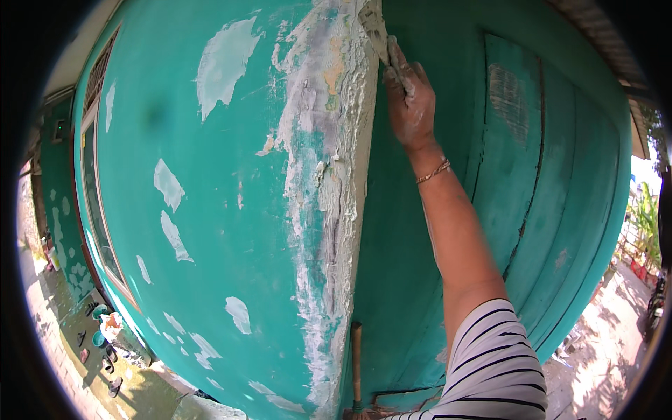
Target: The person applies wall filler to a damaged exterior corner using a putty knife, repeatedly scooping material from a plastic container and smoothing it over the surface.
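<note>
Our right hand (411, 98), at the upper centre of the frame, is mostly closed around a putty-smeared flat tool (374, 29), with a finger stretched along it toward the blade; pale smears mark the fingers and back of the hand. We have the tool against the top of the wall corner (353, 157), where rough, off-white filler (355, 91) runs down the middle of the frame. To the left of it, we see pale patches (225, 66) scattered over the green wall (259, 189); to the right, boards (514, 175) of a similar green. As for containers, we can make out two small green tubs (99, 339) at the lower left, on the ground near some dark sandals (108, 362), with a pale and orange bundle (111, 326) just beside them; they are too small for us to tell what they hold. At the bottom centre, a broom (357, 367) stands upright near the corner's foot, and our striped sleeve (493, 357) fills the lower right.
</note>
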Demonstrator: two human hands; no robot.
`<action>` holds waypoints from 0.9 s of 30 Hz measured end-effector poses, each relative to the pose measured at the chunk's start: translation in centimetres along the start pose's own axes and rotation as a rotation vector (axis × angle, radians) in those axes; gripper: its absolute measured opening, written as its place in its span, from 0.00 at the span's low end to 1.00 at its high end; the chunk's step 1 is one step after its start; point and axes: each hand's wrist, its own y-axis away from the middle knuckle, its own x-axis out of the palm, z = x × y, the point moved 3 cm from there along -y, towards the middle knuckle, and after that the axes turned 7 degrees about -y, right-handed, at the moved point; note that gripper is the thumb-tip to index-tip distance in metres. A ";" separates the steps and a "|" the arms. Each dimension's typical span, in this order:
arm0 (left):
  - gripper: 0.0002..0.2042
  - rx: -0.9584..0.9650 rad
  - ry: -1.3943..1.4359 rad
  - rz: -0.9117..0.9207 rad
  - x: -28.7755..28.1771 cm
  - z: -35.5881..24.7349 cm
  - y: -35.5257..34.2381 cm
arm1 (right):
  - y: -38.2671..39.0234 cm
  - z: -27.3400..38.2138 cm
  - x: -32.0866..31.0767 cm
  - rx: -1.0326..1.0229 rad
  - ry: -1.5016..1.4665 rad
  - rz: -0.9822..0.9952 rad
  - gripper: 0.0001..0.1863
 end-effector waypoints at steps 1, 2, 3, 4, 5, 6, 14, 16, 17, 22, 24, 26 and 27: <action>0.32 0.009 0.003 -0.002 0.1 -0.1 0.4 | -1.6 -0.5 0.2 -0.003 0.040 0.003 0.21; 0.31 0.018 0.000 -0.002 0.3 -0.2 0.6 | -3.3 -0.8 0.2 -0.005 0.085 0.008 0.21; 0.31 0.024 0.001 0.005 0.6 -0.3 0.6 | -5.0 -1.4 -0.1 -0.010 0.136 0.013 0.21; 0.31 0.031 -0.001 0.005 0.8 -0.4 0.8 | -6.7 -3.1 -0.2 0.014 0.161 0.043 0.20; 0.31 0.039 0.000 0.001 0.8 -0.4 1.1 | -8.2 -4.8 0.0 0.041 0.181 0.071 0.20; 0.31 0.045 0.001 0.000 0.9 -0.4 1.3 | -9.7 -5.8 0.4 0.044 0.130 0.044 0.19; 0.29 0.051 0.057 -0.043 -0.2 0.7 1.3 | -12.2 -6.2 2.2 0.138 -0.082 -0.097 0.19; 0.29 0.019 0.070 -0.052 -1.6 1.9 0.1 | -8.0 -1.8 1.3 0.268 -0.246 -0.014 0.18; 0.29 0.003 0.066 -0.040 -1.5 1.9 -0.7 | -6.3 -1.5 0.4 0.236 -0.304 -0.063 0.18; 0.32 0.046 -0.022 0.039 0.5 0.2 2.1 | 5.5 7.8 -1.0 0.598 -0.554 0.063 0.14; 0.33 0.052 -0.037 0.070 1.0 -0.2 2.8 | 9.9 10.6 -1.8 0.578 -0.475 0.200 0.17; 0.34 0.053 -0.039 0.082 1.1 -0.4 3.1 | 12.6 13.5 -2.8 0.503 -0.416 0.236 0.21; 0.34 0.048 -0.040 0.100 1.4 -0.5 2.8 | 13.2 14.3 -3.9 0.468 -0.406 0.230 0.22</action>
